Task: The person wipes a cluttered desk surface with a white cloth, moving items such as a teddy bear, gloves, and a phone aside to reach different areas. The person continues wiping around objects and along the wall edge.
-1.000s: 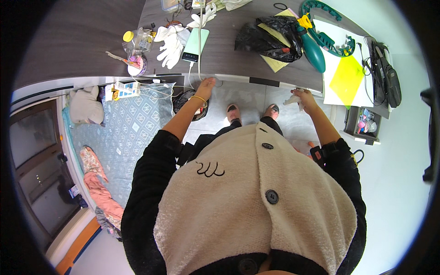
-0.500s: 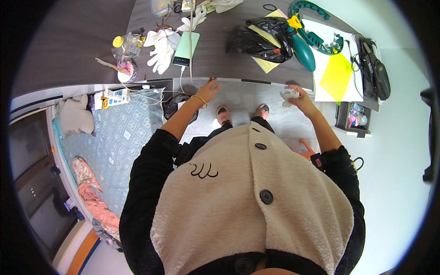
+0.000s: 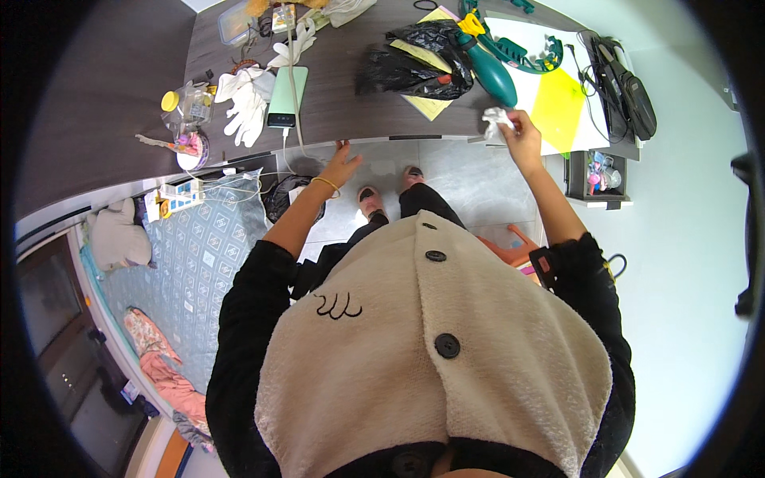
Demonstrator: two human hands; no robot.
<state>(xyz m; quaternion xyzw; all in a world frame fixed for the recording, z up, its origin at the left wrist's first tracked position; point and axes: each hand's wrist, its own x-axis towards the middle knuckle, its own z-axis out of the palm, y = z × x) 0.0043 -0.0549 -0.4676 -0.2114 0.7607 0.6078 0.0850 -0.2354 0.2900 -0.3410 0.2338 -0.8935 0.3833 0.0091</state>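
A crumpled white tissue (image 3: 496,119) is pinched in the fingers of my right hand (image 3: 523,142), at the front edge of the dark desk (image 3: 335,103). Just beyond it lies a dark green bottle (image 3: 492,78) with a yellow top, beside a crumpled black plastic bag (image 3: 418,68). My left hand (image 3: 341,167) is at the desk's front edge with its fingers stretched out and nothing in them. Whether its fingertips touch the edge, I cannot tell. Nearest to that hand on the desk is a light green power bank (image 3: 288,92) with a white cable plugged in.
White gloves (image 3: 247,103), a yellow-capped clear jar (image 3: 187,103) and a small tub (image 3: 193,153) stand at left. A yellow sheet (image 3: 558,107) and a black case (image 3: 629,84) lie at right, above an open drawer (image 3: 602,175). A black-bagged bin (image 3: 291,203) sits below the desk.
My right hand has moved up to the desk edge with the tissue. The view has shifted to the right, and my left hand stays by the edge. One foot has stepped forward.
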